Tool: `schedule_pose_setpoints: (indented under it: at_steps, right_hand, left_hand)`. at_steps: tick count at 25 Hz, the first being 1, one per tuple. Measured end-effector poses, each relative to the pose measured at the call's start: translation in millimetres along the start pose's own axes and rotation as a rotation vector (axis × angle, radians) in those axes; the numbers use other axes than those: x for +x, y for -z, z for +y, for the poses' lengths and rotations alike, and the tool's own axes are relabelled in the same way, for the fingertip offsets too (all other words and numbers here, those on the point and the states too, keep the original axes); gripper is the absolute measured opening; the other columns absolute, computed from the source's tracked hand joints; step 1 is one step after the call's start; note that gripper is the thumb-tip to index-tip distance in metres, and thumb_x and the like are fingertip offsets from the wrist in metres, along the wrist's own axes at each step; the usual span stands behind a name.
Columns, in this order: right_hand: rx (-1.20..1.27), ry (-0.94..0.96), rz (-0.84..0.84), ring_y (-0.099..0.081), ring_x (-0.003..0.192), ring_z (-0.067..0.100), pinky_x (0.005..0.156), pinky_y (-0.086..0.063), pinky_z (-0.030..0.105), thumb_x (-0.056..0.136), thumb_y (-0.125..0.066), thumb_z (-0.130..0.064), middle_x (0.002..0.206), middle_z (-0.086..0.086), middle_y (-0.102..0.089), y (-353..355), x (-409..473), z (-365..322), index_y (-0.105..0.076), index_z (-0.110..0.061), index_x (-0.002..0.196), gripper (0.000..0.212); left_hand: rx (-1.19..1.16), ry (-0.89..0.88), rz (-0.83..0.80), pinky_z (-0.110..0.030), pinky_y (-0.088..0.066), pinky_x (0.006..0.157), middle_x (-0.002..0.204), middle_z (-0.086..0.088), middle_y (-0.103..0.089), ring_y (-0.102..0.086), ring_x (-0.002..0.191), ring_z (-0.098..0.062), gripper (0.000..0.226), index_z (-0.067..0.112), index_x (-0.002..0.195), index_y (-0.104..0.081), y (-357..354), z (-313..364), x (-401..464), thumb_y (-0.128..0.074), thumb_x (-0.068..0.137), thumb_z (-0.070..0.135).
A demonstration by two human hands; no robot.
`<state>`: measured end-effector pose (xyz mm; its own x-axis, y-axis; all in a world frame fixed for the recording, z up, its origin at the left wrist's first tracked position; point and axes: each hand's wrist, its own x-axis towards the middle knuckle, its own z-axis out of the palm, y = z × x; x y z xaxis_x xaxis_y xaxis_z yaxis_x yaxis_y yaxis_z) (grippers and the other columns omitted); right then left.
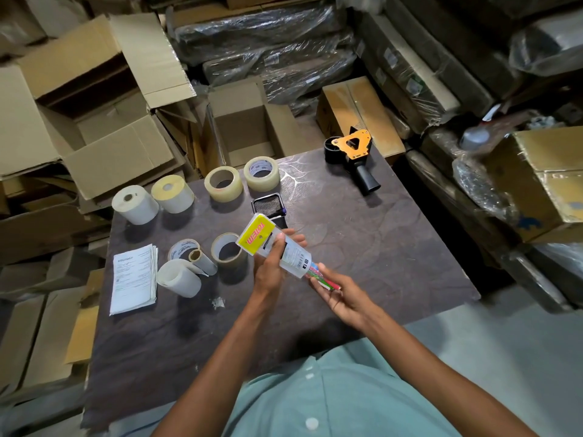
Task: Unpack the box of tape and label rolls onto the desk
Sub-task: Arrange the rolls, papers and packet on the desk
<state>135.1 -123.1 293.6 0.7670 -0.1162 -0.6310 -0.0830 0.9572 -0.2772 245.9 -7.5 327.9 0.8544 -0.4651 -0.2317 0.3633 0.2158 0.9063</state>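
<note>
My left hand (273,263) grips a clear packet with a yellow label (257,236) above the middle of the dark desk (378,247). Coloured pens (325,280) stick out of the packet's lower end, and my right hand (339,293) holds them. Two white label rolls (135,205) (173,193) stand at the desk's back left. Two clear tape rolls (224,184) (262,173) lie beside them. A brown tape roll (228,252), another tape roll (182,249) and a partly unrolled label roll (181,275) sit nearer me.
An orange and black tape dispenser (353,156) lies at the back right of the desk. A black mesh holder (268,206) stands behind the packet. A stack of printed papers (134,279) lies at the left edge. Open cardboard boxes (246,124) and wrapped bundles surround the desk.
</note>
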Motion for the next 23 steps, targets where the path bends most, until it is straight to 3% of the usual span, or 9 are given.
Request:
schedule_pose_setpoints:
  at_steps: [6,12,15,18,21,23]
  right_hand:
    - [-0.149,0.004,0.024,-0.071,0.098,0.034,0.082,-0.060,0.029,0.082,-0.067,0.006,0.117,0.032,-0.065,9.5,1.6,-0.9,-0.062,0.013,0.118,0.037]
    - [-0.223,0.076,0.192,-0.075,0.081,0.028,0.068,-0.062,0.025,0.085,-0.064,0.012,0.104,0.027,-0.070,26.3,6.2,-21.3,-0.066,0.011,0.105,0.021]
    - [-0.166,0.123,0.275,-0.075,0.075,0.027,0.067,-0.062,0.027,0.085,-0.063,0.013,0.101,0.025,-0.069,35.7,14.4,-41.9,-0.067,0.009,0.100,0.017]
    - [-0.150,0.212,0.306,-0.074,0.074,0.022,0.062,-0.062,0.024,0.085,-0.063,0.012,0.103,0.021,-0.068,29.2,26.4,-59.8,-0.068,0.007,0.095,0.012]
    - [-0.180,0.293,0.237,-0.072,0.083,0.023,0.063,-0.060,0.022,0.085,-0.065,0.011,0.101,0.019,-0.069,-1.5,39.0,-73.1,-0.068,0.006,0.094,0.010]
    - [-0.239,0.362,0.171,-0.071,0.090,0.027,0.070,-0.062,0.024,0.084,-0.066,0.011,0.100,0.019,-0.070,-35.2,49.5,-80.9,-0.068,0.007,0.094,0.011]
  left_hand:
    - [-0.209,0.119,0.174,-0.050,-0.055,0.089,0.104,-0.017,-0.073,-0.071,0.093,-0.032,0.025,0.010,0.110,-0.063,19.8,-17.5,0.0,-0.048,0.103,0.028]
    - [-0.390,0.156,0.404,-0.048,-0.055,0.088,0.097,-0.017,-0.070,-0.069,0.088,-0.030,0.021,0.009,0.106,-0.060,52.5,-27.9,8.6,-0.048,0.103,0.025]
    - [-0.267,0.181,0.441,-0.044,-0.055,0.084,0.090,-0.014,-0.071,-0.071,0.077,-0.024,0.012,0.010,0.100,-0.063,61.0,-36.4,5.8,-0.053,0.101,0.017]
    - [0.023,0.300,0.423,-0.042,-0.057,0.079,0.092,-0.012,-0.075,-0.072,0.077,-0.022,0.006,0.009,0.097,-0.067,73.0,-53.8,4.2,-0.065,0.093,0.012]
    - [0.360,0.322,0.395,-0.050,-0.058,0.087,0.103,-0.016,-0.075,-0.073,0.089,-0.029,0.018,0.008,0.098,-0.068,87.2,-65.2,10.3,-0.076,0.082,0.010]
    - [0.492,0.297,0.368,-0.051,-0.057,0.089,0.101,-0.010,-0.075,-0.073,0.089,-0.026,0.037,0.010,0.112,-0.063,91.0,-65.7,15.3,-0.078,0.077,0.006]
